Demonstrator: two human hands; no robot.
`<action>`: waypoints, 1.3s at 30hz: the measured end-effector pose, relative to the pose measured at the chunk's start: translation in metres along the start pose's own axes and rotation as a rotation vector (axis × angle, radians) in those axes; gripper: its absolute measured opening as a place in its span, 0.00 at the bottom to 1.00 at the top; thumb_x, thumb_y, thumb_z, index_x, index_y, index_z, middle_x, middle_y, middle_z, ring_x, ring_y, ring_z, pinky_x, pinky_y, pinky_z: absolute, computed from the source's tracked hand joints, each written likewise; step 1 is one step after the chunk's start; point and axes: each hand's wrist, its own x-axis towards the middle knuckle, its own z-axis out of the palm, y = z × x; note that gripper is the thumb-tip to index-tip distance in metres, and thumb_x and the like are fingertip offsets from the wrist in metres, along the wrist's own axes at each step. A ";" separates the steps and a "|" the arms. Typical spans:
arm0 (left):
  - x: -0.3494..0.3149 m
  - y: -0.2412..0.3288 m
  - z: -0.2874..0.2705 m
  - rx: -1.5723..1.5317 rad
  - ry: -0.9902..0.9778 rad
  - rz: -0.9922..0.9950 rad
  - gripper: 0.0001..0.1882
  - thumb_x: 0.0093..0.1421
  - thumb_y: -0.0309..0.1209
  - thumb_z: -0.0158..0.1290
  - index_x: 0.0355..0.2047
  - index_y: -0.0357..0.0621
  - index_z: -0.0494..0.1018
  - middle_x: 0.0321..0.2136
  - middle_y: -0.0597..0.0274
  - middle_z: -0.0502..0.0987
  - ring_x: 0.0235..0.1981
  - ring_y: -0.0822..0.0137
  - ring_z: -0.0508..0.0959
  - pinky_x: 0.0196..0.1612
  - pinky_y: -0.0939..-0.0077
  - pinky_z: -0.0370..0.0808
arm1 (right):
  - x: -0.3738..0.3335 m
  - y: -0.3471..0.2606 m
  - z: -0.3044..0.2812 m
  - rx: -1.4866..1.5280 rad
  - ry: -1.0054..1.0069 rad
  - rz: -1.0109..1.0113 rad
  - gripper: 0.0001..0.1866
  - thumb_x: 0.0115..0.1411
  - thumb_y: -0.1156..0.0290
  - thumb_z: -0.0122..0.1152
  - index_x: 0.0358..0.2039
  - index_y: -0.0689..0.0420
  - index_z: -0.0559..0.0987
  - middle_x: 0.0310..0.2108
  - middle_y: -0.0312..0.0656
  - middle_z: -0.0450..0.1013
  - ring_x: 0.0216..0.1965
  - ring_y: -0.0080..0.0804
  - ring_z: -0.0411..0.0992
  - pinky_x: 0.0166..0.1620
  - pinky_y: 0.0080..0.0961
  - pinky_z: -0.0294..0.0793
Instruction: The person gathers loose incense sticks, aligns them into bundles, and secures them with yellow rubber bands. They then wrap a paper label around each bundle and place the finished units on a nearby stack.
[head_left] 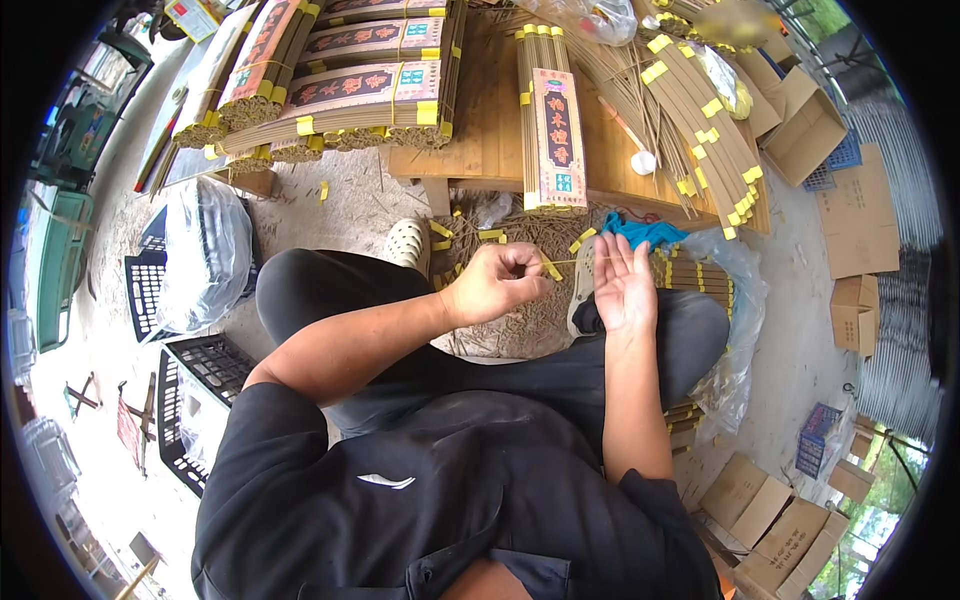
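Above my lap, my left hand [500,283] is closed in a pinch. A thin yellowish rubber band [572,261] runs from it toward my right hand [626,285]. That hand is open, palm up, with its fingers stretched out; whether the band loops round them is too fine to tell. Just beyond the hands, a bundle of incense sticks [530,95] with yellow ends and a pink paper label [556,135] lies on the wooden table [480,165], its near end over the edge. Unlabelled incense sticks [700,125] with yellow bands lie to its right.
Labelled incense bundles [365,85] are stacked at the far left. More bundles [700,275] lie by my right knee, beside clear plastic [745,300] and a blue cloth [640,230]. Black crates [200,370] stand left, cardboard boxes [775,525] right. Broken sticks litter the floor between my feet.
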 end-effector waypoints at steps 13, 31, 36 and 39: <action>0.034 -0.002 -0.064 0.039 0.234 0.298 0.08 0.62 0.22 0.56 0.26 0.44 0.70 0.27 0.74 0.71 0.30 0.80 0.67 0.35 0.81 0.65 | 0.043 -0.021 0.053 -0.387 -0.210 0.198 0.52 0.64 0.34 0.57 0.66 0.73 0.60 0.65 0.60 0.61 0.67 0.55 0.61 0.67 0.54 0.62; 0.072 0.029 -0.059 0.960 0.651 0.550 0.12 0.62 0.32 0.57 0.41 0.35 0.79 0.33 0.48 0.83 0.36 0.55 0.85 0.43 0.66 0.80 | 0.056 -0.033 0.072 -0.742 -0.084 -0.003 0.32 0.63 0.49 0.68 0.53 0.65 0.76 0.48 0.50 0.78 0.48 0.39 0.79 0.51 0.38 0.78; 0.064 0.044 -0.061 0.792 0.598 0.229 0.16 0.66 0.36 0.55 0.42 0.33 0.79 0.30 0.49 0.83 0.32 0.57 0.85 0.40 0.66 0.81 | 0.055 -0.027 0.078 -0.839 -0.128 -0.229 0.25 0.68 0.52 0.63 0.52 0.62 0.78 0.44 0.41 0.79 0.40 0.28 0.79 0.41 0.28 0.79; 0.070 0.054 -0.056 0.536 0.433 -0.219 0.32 0.71 0.54 0.50 0.43 0.29 0.79 0.31 0.49 0.83 0.30 0.65 0.86 0.29 0.72 0.84 | 0.063 -0.020 0.087 -0.979 -0.140 -0.277 0.28 0.70 0.49 0.59 0.53 0.65 0.79 0.43 0.41 0.80 0.39 0.26 0.78 0.36 0.25 0.80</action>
